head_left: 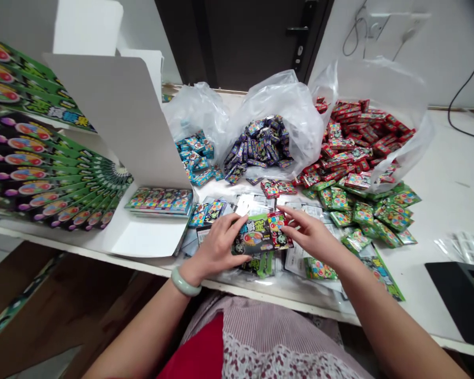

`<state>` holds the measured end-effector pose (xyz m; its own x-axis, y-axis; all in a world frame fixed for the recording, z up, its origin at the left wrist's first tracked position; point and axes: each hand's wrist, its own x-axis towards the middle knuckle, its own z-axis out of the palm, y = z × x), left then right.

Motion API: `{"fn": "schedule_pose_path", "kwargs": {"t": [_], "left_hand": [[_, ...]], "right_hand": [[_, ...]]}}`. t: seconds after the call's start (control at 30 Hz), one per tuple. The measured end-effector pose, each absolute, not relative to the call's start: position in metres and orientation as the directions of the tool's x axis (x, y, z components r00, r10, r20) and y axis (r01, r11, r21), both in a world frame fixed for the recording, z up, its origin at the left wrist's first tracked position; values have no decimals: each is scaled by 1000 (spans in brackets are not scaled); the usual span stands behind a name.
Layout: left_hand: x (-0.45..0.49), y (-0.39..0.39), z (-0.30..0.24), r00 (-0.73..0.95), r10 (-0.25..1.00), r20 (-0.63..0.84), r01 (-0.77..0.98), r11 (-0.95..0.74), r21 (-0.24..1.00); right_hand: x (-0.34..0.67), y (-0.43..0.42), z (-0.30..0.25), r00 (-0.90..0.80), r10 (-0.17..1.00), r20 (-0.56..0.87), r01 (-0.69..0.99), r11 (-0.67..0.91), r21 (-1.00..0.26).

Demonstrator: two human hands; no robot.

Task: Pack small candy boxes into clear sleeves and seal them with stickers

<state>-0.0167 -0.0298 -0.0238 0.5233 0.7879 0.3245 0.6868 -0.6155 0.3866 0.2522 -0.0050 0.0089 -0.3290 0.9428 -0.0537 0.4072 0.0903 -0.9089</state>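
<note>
My left hand (218, 243), with a pale green bangle at the wrist, is closed round the left end of a black and green printed box (254, 236) just above the table's front edge. At that box's right end, the fingers of my right hand (311, 232) grip a small red box (278, 230). Whether the red box is partly inside the black one or only against it, I cannot tell. Beneath my hands lie printed packets, among them a green and black one (260, 265). Small blue and purple boxes (209, 212) sit just beyond my left hand.
Plastic bags hold many small blue boxes (197, 152), purple boxes (260, 142) and red boxes (351, 139). Green boxes (373, 213) are heaped at right. An open white carton (150, 237) contains stacked printed boxes (160, 200). Fanned green packaging (47, 173) is at left, a black object (454, 300) at right.
</note>
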Motion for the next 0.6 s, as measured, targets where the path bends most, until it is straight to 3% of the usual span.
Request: {"fn": "schedule_pose_path", "kwargs": {"t": [0.17,0.3,0.37,0.5,0.6], "left_hand": [[-13,-30,-25,509,797,325,654,-603,456],[-15,-29,-24,449,830,330,669,-557,491],[-17,-29,-24,437,835,335,661,-551,510],[-26,-31,-21,423,840,340,642,-542,542],[-35,-33,-17,374,867,331,652,-499,570]], "right_hand": [[238,-3,3,-310,947,-86,403,49,-914],[226,-10,-1,-245,961,128,508,240,-827],[225,-14,-3,-338,929,150,500,312,-808],[226,2,-4,-535,844,42,422,310,-852],[213,51,-5,-397,909,125,481,322,-816]]}}
